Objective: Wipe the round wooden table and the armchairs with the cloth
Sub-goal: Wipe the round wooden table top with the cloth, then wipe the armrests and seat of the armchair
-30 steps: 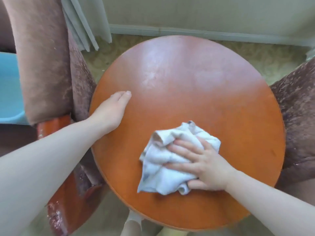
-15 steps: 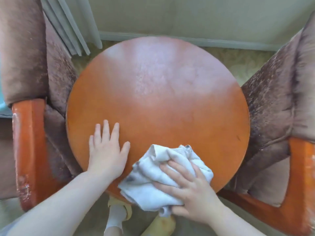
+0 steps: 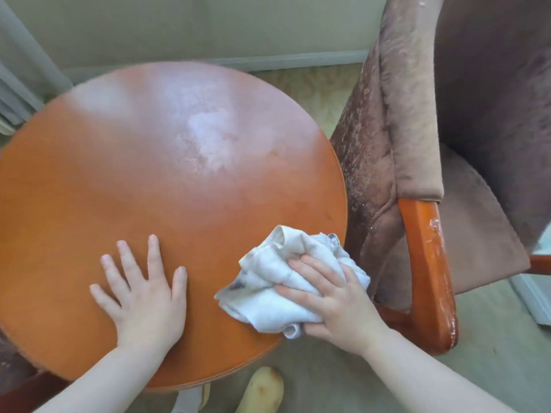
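- The round wooden table (image 3: 179,204) fills the left and centre of the frame; its orange top is bare apart from the two hands and the cloth.
- The cloth (image 3: 286,281), white and bunched, lies at the table's lower right edge, partly hanging past the rim toward the armchair.
- The right hand (image 3: 334,299) lies over the cloth with fingers spread and curled into its folds, grasping it and pressing it down on the wood.
- The left hand (image 3: 143,296) lies flat at the lower left of the tabletop, fingers straight and splayed, holding nothing; it seems to brace the table.
- A pale, hazy patch (image 3: 208,138) shows in the upper centre of the top. Whether that is glare, moisture or residue cannot be told.
- Judged from this, the table wipe is under way at the near right rim; the far half may want another pass.
- The armchair (image 3: 417,150) at the right of the frame, brown upholstery with an orange wooden armrest (image 3: 426,263) showing scuffed paint, looks untouched by the cloth.
- At the lower left edge only a sliver of another seat (image 3: 12,365) shows, too little to judge.
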Demonstrator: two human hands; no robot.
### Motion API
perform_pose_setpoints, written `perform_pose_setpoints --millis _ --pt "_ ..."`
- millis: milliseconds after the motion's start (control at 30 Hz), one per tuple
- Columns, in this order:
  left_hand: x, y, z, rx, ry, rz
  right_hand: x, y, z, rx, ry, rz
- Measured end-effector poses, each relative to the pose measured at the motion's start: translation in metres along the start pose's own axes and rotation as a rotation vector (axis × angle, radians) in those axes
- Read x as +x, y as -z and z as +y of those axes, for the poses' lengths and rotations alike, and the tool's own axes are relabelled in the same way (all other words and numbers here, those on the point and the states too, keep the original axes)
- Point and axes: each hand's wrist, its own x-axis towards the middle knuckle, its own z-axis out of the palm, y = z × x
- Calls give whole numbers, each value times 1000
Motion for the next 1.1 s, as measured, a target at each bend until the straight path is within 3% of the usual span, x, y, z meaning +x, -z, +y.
perform_pose_setpoints --millis 67,133,233,300,367,467,500,567,600,667,733,833,900,967,1033,1100 --pt "3 0 24 -15 -35 -80 22 17 -3 75 -328 -44" --pt "2 3 62 0 -116 -186 56 33 -21 207 -653 40" --pt "4 26 130 -140 -287 -365 91 71 -32 768 -1017 340" --pt "7 51 175 -445 -472 -432 86 110 -21 1003 -1042 603" --pt "10 71 222 -564 -688 -320 66 146 -2 891 -1069 820" --pt "12 85 289 -443 -1047 -16 33 168 36 428 -1251 1005" --pt "7 87 310 -353 -1172 11 25 164 48 343 -1356 985" --pt "2 82 332 -82 -1355 19 26 140 59 296 -1512 734" --pt "3 75 340 83 -1444 33 24 124 58 278 -1557 591" --pt "10 68 347 306 -1580 76 9 97 45 178 -1562 459" --pt "20 74 359 346 -1689 104 -14 84 32 106 -1613 442" --pt "26 78 387 490 -1771 159 -23 80 42 212 -2017 447" --pt "21 71 397 532 -1706 246 4 86 66 356 -2249 558" --pt "13 64 399 523 -1629 275 49 95 79 383 -2206 668" --pt "12 57 398 523 -1618 294 71 94 77 153 -2040 754" --pt "17 58 397 546 -1648 304 49 82 49 -1 -1759 638"
